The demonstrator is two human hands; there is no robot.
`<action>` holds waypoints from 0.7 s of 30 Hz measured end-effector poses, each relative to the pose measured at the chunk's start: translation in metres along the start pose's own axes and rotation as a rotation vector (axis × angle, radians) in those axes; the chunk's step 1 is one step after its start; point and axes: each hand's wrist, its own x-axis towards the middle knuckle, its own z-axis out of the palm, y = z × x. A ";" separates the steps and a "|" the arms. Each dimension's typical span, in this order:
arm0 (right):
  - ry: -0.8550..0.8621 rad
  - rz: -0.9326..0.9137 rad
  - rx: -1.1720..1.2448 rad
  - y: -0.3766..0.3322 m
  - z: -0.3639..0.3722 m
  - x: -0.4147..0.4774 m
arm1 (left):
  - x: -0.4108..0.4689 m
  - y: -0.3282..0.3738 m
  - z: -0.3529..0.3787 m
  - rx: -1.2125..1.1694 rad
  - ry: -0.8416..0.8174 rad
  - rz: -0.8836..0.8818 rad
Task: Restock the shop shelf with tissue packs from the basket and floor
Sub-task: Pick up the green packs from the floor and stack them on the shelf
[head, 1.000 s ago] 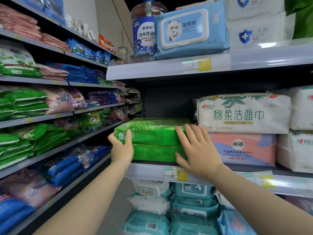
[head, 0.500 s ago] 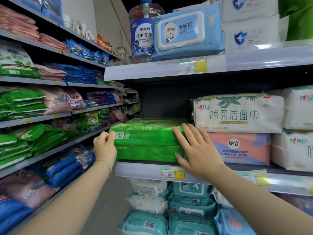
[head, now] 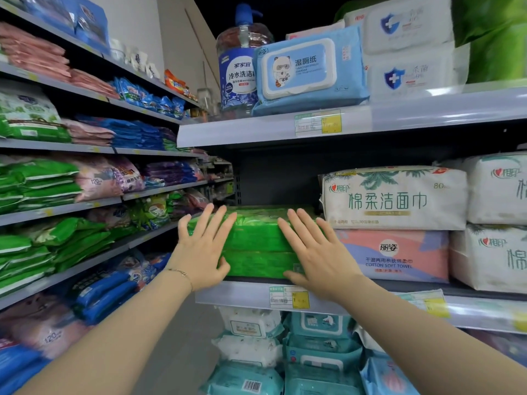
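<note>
Both your hands are flat against the front of the green tissue packs (head: 256,240), which sit stacked 2 high on the middle shelf (head: 245,295), in the gap at its left end. Your left hand (head: 201,252) covers the left part of the stack, fingers spread wide and pointing up and to the right, with the fingertips reaching over the top front edge of the upper pack. A thin bracelet (head: 181,273) circles that wrist. Your right hand (head: 316,255) lies on the right part of the stack, fingers spread and pointing up and to the left, its heel down near the shelf lip. Neither hand is closed around anything; both palms are open and pressed on the wrapping.

Just right of the green stack, and touching or very nearly touching it, stands a white pack with green lettering (head: 393,198) resting on a pink towel pack (head: 393,255). More white packs (head: 496,223) stand further right. A yellow and white price tag (head: 289,297) hangs on the shelf edge below your right hand. On the shelf above, a blue wet wipe pack (head: 308,72) leans beside a large bottle with a blue pump (head: 242,58). Below the middle shelf, teal wipe packs (head: 319,352) are piled up. The aisle shelves on your left (head: 57,209) hold green, pink and blue packs.
</note>
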 end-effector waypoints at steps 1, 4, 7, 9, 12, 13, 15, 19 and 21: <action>-0.009 -0.004 0.000 0.002 0.001 0.000 | 0.000 -0.002 0.003 0.008 0.017 0.013; -0.028 -0.019 0.004 0.008 0.001 -0.001 | -0.005 -0.008 0.011 0.015 0.067 0.001; -0.019 -0.028 0.002 0.011 0.002 -0.003 | -0.011 -0.016 0.017 0.024 0.134 -0.001; 0.000 -0.021 -0.001 0.008 0.003 -0.004 | -0.014 -0.021 0.018 0.023 0.124 -0.015; 0.036 -0.002 0.002 0.002 -0.002 -0.005 | -0.022 -0.029 0.014 0.030 0.158 -0.082; 0.058 -0.018 0.007 0.001 -0.004 -0.007 | -0.025 -0.028 0.013 0.040 0.189 -0.067; 0.111 -0.087 0.008 0.000 -0.010 -0.011 | -0.032 -0.018 0.009 0.061 0.243 0.071; 0.130 -0.170 0.026 0.002 -0.023 -0.023 | -0.028 0.031 -0.008 -0.005 0.275 0.291; 0.130 -0.166 0.019 0.007 -0.029 -0.031 | -0.021 0.060 -0.021 -0.088 0.272 0.315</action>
